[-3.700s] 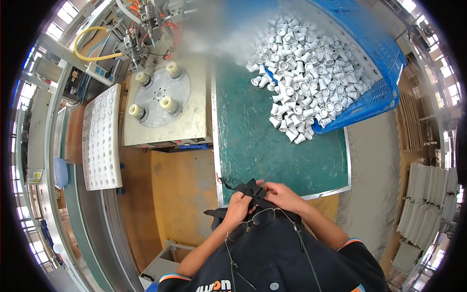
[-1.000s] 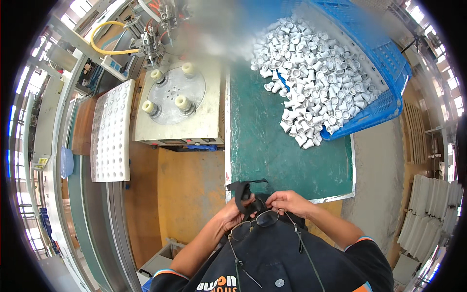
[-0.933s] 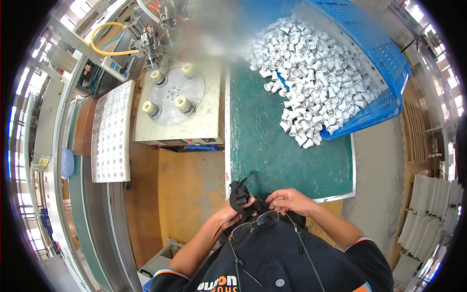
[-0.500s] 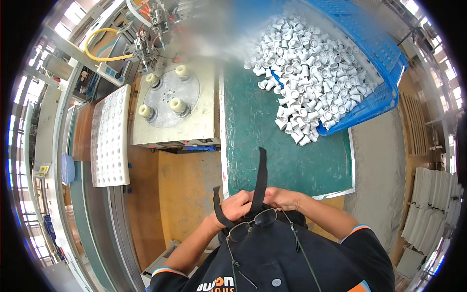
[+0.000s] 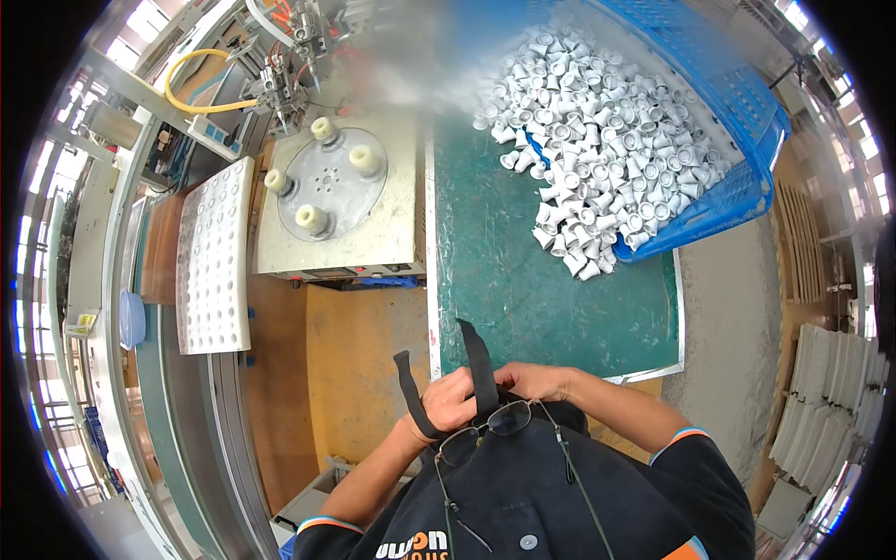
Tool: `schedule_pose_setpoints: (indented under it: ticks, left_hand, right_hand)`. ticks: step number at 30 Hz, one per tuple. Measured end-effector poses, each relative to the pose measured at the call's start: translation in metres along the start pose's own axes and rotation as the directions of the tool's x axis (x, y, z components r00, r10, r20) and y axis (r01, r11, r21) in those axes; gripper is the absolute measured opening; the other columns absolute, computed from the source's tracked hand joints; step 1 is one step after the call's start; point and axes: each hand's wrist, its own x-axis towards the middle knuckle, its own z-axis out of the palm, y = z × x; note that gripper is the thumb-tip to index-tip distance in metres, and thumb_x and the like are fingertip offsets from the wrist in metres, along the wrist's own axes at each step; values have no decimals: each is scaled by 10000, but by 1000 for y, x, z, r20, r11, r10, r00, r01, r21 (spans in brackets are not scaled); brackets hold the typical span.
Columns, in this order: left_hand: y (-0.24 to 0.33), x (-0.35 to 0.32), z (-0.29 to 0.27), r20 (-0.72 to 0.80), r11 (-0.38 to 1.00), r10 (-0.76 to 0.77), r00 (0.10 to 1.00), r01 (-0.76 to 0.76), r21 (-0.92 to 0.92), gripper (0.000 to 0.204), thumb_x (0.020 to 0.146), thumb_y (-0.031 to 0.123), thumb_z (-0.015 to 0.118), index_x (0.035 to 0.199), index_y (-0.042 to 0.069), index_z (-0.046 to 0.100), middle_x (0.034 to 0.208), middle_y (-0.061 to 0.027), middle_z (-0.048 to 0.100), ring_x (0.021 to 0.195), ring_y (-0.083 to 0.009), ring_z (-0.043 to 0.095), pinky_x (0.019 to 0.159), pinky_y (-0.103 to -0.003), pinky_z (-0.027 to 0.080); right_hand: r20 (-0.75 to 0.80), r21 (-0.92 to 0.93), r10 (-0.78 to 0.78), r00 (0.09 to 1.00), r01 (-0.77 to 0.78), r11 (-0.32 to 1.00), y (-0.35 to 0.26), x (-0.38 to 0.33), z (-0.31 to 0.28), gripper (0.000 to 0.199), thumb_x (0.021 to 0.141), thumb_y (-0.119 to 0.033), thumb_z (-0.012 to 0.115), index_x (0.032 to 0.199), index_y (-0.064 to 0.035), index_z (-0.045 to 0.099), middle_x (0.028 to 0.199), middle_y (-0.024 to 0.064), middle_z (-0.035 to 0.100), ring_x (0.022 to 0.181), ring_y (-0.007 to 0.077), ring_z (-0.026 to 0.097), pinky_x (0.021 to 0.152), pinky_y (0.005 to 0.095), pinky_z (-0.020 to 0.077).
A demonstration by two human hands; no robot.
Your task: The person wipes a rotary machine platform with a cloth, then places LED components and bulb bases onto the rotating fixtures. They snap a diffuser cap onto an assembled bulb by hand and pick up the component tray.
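Note:
Close in front of my body, my left hand (image 5: 451,401) and my right hand (image 5: 532,381) are drawn together with fingers curled. Whatever they grip, if anything, is hidden behind a hanging black strap (image 5: 480,364) and the hands themselves. A second black strap (image 5: 410,392) crosses by my left wrist. Eyeglasses (image 5: 485,431) on a cord hang just below the hands. Ahead on the green tabletop (image 5: 551,322) lies a heap of small white flared cup-shaped parts (image 5: 607,149), spilling from a tipped blue plastic basket (image 5: 700,224). Neither hand touches the heap.
Left of the tabletop stands a machine with a round metal turntable (image 5: 334,191) bearing several cream-coloured fixtures (image 5: 312,219). Nozzle heads (image 5: 280,84) with a yellow hose hang behind it. A white tray with round hollows (image 5: 215,271) lies farther left. Stacked pale sheets (image 5: 826,401) stand at right.
The turntable has rotated, so its fixtures sit in new positions. The black straps have swung left and lower. My hands stay together with only a slight shift.

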Motion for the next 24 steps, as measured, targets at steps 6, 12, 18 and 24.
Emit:
schedule_pose_setpoints:
  ticks: [6,12,18,24]
  left_hand:
    - [-7,-9,2,-23,993,59,998,-56,99,236,676,65,699,906,77,648,800,-106,567,699,-279,582,549,-357,464]
    - [0,-3,2,14,993,36,999,-37,108,275,667,48,694,933,79,632,815,-101,565,724,-265,577,584,-338,470]
    - [4,-14,14,37,909,-359,932,359,-212,149,775,33,611,919,69,597,887,-96,554,825,-233,569,680,-297,466]
    - [14,-16,17,283,51,-712,642,449,-892,334,954,329,484,807,31,518,922,-101,567,938,-194,515,923,-347,374]
  right_hand:
    - [-74,-281,-202,977,174,944,-11,-7,9,355,845,32,535,1197,-14,559,962,12,625,826,82,544,711,237,456]
    - [-436,-475,-373,819,143,868,-12,9,15,169,816,65,528,973,20,575,920,57,626,872,110,554,772,250,448]
    - [-798,451,-31,601,632,630,-52,-24,20,189,898,-62,365,1029,-67,500,722,28,538,666,156,531,638,268,419]
    - [-590,547,-236,772,597,586,-46,-61,2,189,956,-163,361,1042,-50,486,505,-52,243,418,68,238,442,253,272]
